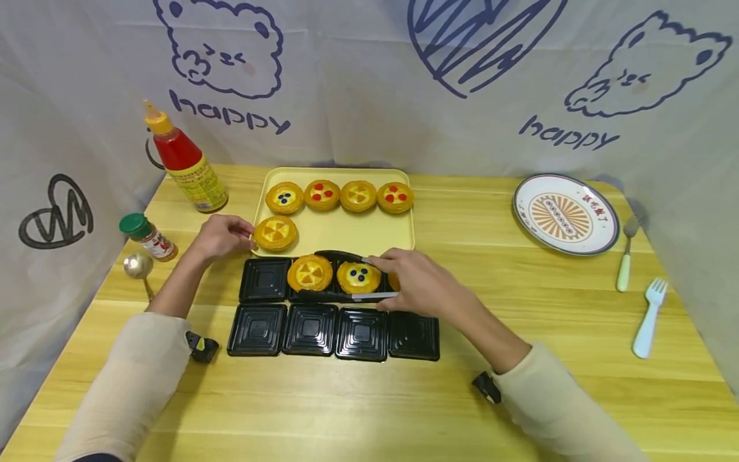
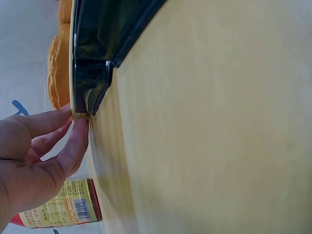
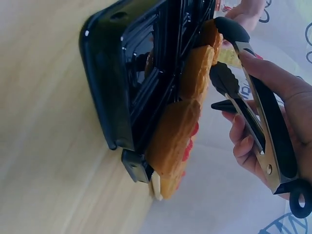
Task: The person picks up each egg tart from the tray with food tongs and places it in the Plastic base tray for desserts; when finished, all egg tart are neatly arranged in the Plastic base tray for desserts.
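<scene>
My left hand (image 1: 222, 236) pinches the left edge of a pale yellow tray (image 1: 352, 236), beside a tart (image 1: 275, 233) topped with yellow fruit pieces. My right hand (image 1: 418, 280) grips metal tongs (image 3: 267, 112) with black tips. The tongs stand spread over the back row of black plastic trays (image 1: 312, 328). Their tips lie around another yellow-fruit tart (image 1: 310, 274); whether they touch it, I cannot tell. Between the tong arms sits a blueberry tart (image 1: 359, 278). A red-topped tart (image 3: 173, 139) in that row is mostly hidden by my right hand in the head view.
Several tarts (image 1: 358, 196) line the yellow tray's back. At left stand a red sauce bottle (image 1: 193, 170), a green-capped spice jar (image 1: 151, 239) and a spoon (image 1: 138, 266). Right of the trays are a round plate (image 1: 566, 215), a green-handled utensil (image 1: 626, 256) and a pale blue fork (image 1: 649, 317).
</scene>
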Demonstrator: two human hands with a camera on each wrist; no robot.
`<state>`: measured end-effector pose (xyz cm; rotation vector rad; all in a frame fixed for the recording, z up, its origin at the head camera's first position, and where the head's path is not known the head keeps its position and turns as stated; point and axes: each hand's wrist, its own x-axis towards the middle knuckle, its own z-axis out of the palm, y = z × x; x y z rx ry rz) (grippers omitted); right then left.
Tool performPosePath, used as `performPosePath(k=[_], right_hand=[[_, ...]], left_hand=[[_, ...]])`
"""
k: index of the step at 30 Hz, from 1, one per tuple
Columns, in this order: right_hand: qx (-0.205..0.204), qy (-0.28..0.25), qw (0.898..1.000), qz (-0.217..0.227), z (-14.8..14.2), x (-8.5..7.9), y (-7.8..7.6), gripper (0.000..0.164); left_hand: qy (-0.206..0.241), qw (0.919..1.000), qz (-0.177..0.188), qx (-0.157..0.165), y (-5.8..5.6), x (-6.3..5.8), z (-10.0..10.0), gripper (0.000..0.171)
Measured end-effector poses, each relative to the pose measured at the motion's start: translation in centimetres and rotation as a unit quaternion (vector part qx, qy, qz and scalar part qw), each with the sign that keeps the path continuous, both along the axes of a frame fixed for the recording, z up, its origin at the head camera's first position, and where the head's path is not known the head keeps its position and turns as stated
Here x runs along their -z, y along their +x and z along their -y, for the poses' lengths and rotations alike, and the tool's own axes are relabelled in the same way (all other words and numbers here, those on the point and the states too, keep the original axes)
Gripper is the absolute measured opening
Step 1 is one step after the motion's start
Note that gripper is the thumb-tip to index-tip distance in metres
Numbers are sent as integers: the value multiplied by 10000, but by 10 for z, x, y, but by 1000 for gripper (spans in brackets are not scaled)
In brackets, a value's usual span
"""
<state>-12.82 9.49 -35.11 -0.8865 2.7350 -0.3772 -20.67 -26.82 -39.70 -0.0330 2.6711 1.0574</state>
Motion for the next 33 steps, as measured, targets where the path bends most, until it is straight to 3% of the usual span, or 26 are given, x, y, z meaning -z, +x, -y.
performPosePath(k=[7, 12, 19, 25, 33], right_hand=[[145, -192, 9993, 271, -2, -15, -5, 83], [281, -196, 9988, 357, 18, -24, -20, 85], [255, 172, 9995, 19, 62, -13, -45, 83], [223, 456, 9986, -145, 83, -6, -59, 82], [328, 236, 9988, 288, 87, -2, -67, 75]], left_hand=[[-43, 10000, -28, 42, -2, 2, -4, 33], [-40, 10000, -33, 14, -2, 2, -4, 32], [-55, 9999, -34, 87, -1, 0, -2, 33], [13, 10000, -21, 78, -1, -1, -1, 33], [16, 9999, -13, 105, -2, 0, 0, 32]])
